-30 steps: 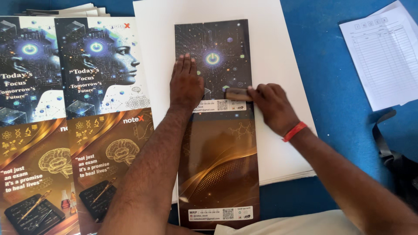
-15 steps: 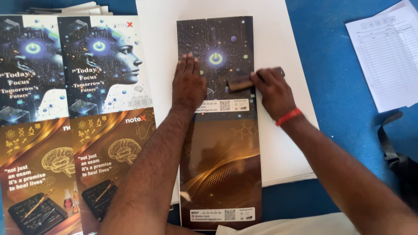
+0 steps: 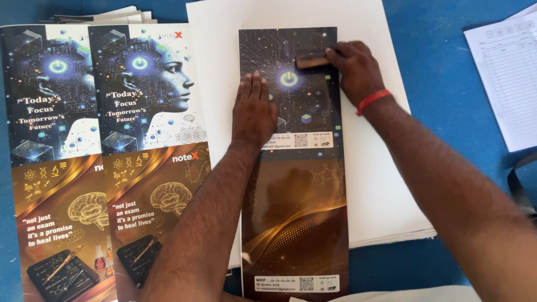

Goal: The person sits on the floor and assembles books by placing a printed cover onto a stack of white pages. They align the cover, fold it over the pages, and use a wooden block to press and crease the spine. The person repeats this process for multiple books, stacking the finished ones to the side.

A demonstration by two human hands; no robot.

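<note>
A tall narrow printed cover sheet (image 3: 296,212), dark blue on top and brown-gold below, lies folded on a stack of white sheets (image 3: 380,184). My left hand (image 3: 254,109) presses flat on its upper half, fingers together. My right hand (image 3: 355,67) holds a small dark brown block (image 3: 311,60) against the sheet near its top right edge.
Two overlapping printed cover sheets (image 3: 140,162) with a face and brain artwork lie at the left on the blue table (image 3: 447,100). More sheets peek out behind them (image 3: 112,14). A white printed form (image 3: 506,78) lies at the right edge; a dark strap (image 3: 520,190) sits below it.
My right hand has slid the brown block up along the sheet's right side, from the middle label strip to near the top. My left hand stays pressed on the sheet.
</note>
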